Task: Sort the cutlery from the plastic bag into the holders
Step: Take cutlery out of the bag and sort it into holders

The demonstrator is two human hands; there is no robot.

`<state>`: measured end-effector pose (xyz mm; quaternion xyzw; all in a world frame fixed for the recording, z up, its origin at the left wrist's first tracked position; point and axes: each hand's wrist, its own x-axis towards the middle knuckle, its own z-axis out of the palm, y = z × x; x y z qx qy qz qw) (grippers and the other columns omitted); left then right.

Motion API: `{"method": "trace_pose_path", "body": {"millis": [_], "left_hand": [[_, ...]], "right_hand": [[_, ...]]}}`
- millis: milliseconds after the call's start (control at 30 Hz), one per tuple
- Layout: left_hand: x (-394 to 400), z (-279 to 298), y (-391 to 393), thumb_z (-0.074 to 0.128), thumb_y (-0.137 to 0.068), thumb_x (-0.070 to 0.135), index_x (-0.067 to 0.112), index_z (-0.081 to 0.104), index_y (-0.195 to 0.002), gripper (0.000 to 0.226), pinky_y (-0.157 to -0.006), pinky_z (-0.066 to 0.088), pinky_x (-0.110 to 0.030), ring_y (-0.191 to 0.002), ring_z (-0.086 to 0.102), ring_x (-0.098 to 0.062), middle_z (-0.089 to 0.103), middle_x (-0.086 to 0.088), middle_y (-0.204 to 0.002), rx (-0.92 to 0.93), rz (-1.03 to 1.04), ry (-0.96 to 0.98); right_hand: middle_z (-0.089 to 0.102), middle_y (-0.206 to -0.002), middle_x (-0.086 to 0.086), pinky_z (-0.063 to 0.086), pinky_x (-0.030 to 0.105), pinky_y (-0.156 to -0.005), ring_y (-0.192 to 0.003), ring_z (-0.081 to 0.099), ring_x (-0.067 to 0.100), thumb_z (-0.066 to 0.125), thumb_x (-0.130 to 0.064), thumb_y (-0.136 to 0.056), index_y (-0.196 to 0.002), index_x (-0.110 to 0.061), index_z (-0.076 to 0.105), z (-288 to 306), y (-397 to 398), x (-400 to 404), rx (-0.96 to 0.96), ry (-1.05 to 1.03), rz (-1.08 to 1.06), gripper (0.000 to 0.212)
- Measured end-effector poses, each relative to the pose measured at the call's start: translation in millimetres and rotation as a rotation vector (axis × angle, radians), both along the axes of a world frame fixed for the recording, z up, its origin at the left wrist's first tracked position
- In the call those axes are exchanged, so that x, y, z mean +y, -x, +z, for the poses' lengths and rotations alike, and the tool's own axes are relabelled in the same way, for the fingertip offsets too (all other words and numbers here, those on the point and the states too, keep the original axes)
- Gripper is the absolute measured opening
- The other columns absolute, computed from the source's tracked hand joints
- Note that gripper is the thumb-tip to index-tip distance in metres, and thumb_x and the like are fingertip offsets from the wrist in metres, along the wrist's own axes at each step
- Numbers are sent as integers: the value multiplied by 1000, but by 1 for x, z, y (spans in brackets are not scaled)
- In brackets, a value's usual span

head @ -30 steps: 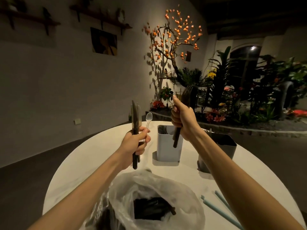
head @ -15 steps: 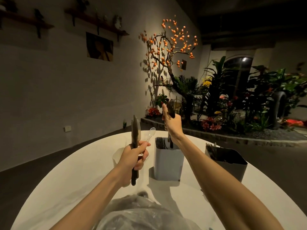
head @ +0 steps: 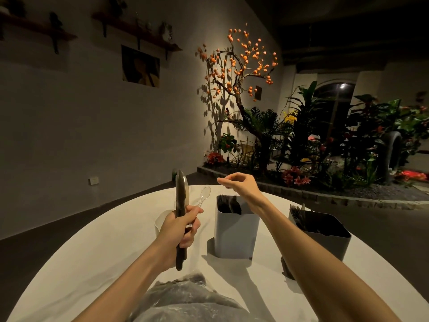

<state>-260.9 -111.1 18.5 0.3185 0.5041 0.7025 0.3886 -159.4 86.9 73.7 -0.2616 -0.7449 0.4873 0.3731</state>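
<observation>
My left hand (head: pixel 180 227) grips a bundle of cutlery (head: pixel 180 201) upright: dark knives and a clear plastic spoon (head: pixel 204 195) that leans right. My right hand (head: pixel 241 185) hovers above the white holder (head: pixel 235 233), fingers loosely bent and holding nothing. Black forks (head: pixel 228 204) stand inside that holder. A dark grey holder (head: pixel 322 238) to the right also contains dark cutlery. A pale holder (head: pixel 160 220) shows partly behind my left hand. The crumpled clear plastic bag (head: pixel 185 298) lies at the near edge of the table.
The round white table (head: pixel 97 249) carries all the holders. Beyond it runs a dark floor, a stone-edged planter with plants and an orange-fruited tree (head: pixel 236 73) at the back right, and a grey wall with shelves on the left.
My right hand lowered the black fork into the white holder and let it go, then lifted away with nothing in it. My left hand kept its bundle. The camera tilted up, showing less of the bag.
</observation>
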Motion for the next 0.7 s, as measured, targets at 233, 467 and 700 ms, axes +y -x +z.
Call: {"method": "trace_pose_path", "body": {"millis": [233,467,700], "left_hand": [[-11,11,3,60,-98,31,3,65,-111,31,-40,32,-19,-39,35,-11,60,-10,-69,48,41,-23],[-28,14,8,56,-100,39,9,66,-107,32,-50,34,-24,-42,35,-11,64,-4,-66,62,173,3],[-54,-12,57,54,-104,31,6,67,-112,29,-37,31,-18,-43,33,-10,56,-8,-75,-20,366,50]], "right_hand": [[67,-75,-6,42,16,-63,-70,60,6,70,-43,-92,-100,-12,75,31,-3,-30,66,-103,30,33],[62,-65,-1,42,16,-50,-52,52,3,63,-38,-99,-96,-9,75,23,25,-92,-132,-244,279,32],[71,-80,1,57,21,-65,-62,65,4,66,-35,-97,-102,-11,72,-16,78,-95,-285,-528,39,25]]}}
